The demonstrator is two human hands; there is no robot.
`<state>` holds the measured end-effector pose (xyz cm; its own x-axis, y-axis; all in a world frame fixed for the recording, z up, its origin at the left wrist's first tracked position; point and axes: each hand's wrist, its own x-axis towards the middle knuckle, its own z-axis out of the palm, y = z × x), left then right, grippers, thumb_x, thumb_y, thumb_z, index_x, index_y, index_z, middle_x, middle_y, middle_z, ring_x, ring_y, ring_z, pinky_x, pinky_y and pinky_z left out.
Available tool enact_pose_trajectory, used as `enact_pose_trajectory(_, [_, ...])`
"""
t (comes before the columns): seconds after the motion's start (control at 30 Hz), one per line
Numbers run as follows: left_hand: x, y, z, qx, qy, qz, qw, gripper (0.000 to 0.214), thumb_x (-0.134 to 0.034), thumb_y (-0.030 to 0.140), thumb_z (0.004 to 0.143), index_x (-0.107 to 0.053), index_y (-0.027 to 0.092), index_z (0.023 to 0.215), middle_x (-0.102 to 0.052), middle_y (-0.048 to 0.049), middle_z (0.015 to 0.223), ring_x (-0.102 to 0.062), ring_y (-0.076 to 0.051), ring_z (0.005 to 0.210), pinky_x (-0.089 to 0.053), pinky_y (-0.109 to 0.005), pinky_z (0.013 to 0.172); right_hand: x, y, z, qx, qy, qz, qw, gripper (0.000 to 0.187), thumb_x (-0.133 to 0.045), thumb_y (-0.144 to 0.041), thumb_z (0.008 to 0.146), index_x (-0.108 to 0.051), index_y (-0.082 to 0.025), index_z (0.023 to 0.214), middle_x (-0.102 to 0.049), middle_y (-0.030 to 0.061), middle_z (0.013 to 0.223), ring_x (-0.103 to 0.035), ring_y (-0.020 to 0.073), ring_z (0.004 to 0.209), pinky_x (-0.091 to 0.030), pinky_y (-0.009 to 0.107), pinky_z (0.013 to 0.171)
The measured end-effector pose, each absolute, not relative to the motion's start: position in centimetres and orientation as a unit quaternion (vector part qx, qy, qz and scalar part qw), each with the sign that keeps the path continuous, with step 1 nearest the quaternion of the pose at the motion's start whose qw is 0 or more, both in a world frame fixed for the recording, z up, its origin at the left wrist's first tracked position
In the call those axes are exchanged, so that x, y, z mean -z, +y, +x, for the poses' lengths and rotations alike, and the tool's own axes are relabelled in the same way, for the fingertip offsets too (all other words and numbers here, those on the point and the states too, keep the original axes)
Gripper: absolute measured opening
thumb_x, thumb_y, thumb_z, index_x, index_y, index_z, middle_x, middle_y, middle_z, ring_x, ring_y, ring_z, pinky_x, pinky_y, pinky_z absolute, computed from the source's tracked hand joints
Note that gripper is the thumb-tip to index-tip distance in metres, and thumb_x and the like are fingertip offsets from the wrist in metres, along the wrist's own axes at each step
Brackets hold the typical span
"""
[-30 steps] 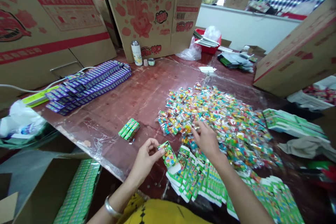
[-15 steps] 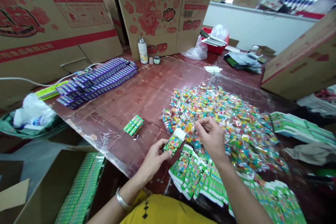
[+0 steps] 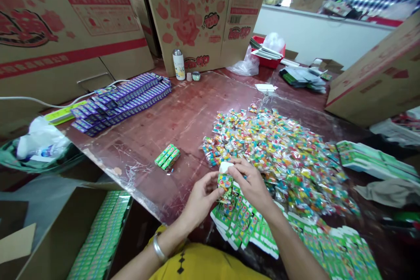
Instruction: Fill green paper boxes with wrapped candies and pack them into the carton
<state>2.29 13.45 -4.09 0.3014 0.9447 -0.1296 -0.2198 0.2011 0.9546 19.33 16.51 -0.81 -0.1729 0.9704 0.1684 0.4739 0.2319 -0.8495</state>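
Both hands meet over the near edge of the table. My left hand (image 3: 199, 199) pinches a small green printed box (image 3: 225, 180) with its white flap open at the top. My right hand (image 3: 250, 183) is closed on the same box from the right, fingers at the flap; whether a packet is in them is hidden. Just beyond lies a big heap of small colourful candy packets (image 3: 278, 157). Under my hands, flat green box blanks (image 3: 244, 223) are fanned out in a row. Three filled green boxes (image 3: 167, 156) lie together to the left.
Rows of purple boxes (image 3: 121, 100) line the table's far left. A carton with stacked green boxes (image 3: 98, 236) stands below the table's near left edge. Large printed cardboard cartons (image 3: 193, 8) wall the back, another at the right (image 3: 377, 74). A small flask (image 3: 178, 64) and more green blanks (image 3: 370, 157) stand around.
My right hand left the candy heap and came to the green box. My left hand turned the box flap-up and raised it toward the right hand.
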Motion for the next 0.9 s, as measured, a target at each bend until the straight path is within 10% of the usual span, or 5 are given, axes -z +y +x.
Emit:
enact_pose_trajectory(0.2, [3.4,13.2,2.5,-0.488,0.403,0.432,0.642,0.056,-0.069,0.025,0.08,-0.045,0.025,0.131,-0.062,-0.008,0.12,-0.061,-0.022,0.102,-0.05,-0.031,0.085,2.3,14.3,19.1,-0.44,-0.593,-0.507,0.444,0.03,-0.061,-0.032,0.089,-0.062,-0.024,0.118,-0.068,0.0058,0.102,-0.066,0.0205,0.088,-0.054,0.03,0.075])
enact_pose_trajectory(0.47, [3.4,13.6,2.1,-0.4,0.396,0.483,0.671,0.037,-0.071,0.03,0.077,-0.06,0.018,0.11,-0.064,-0.0031,0.094,-0.06,-0.018,0.084,-0.048,-0.026,0.074,2.4,14.2,18.7,-0.346,-0.64,-0.511,0.458,0.019,-0.059,-0.03,0.088,-0.061,-0.021,0.071,-0.067,0.0068,0.1,-0.064,0.0216,0.091,-0.051,0.031,0.076])
enact_pose_trajectory(0.7, [3.3,13.5,2.1,-0.443,0.398,0.43,0.678,0.047,-0.073,0.021,0.075,-0.046,0.025,0.113,-0.055,0.0012,0.097,-0.06,-0.011,0.075,-0.05,-0.022,0.067,3.0,14.4,18.2,-0.433,-0.561,-0.49,0.507,0.016,-0.068,-0.03,0.083,-0.058,-0.022,0.095,-0.067,0.0023,0.085,-0.065,0.0189,0.081,-0.052,0.03,0.076])
enact_pose_trajectory(0.9, [3.3,13.3,2.1,-0.436,0.448,0.494,0.604,0.04,-0.068,0.013,0.076,-0.051,0.024,0.11,-0.057,-0.0013,0.101,-0.061,-0.016,0.089,-0.051,-0.025,0.076,2.2,15.3,18.7,-0.503,-0.546,-0.508,0.437,0.021,-0.073,-0.037,0.078,-0.062,-0.018,0.077,-0.066,0.0018,0.078,-0.062,0.0172,0.072,-0.05,0.027,0.066])
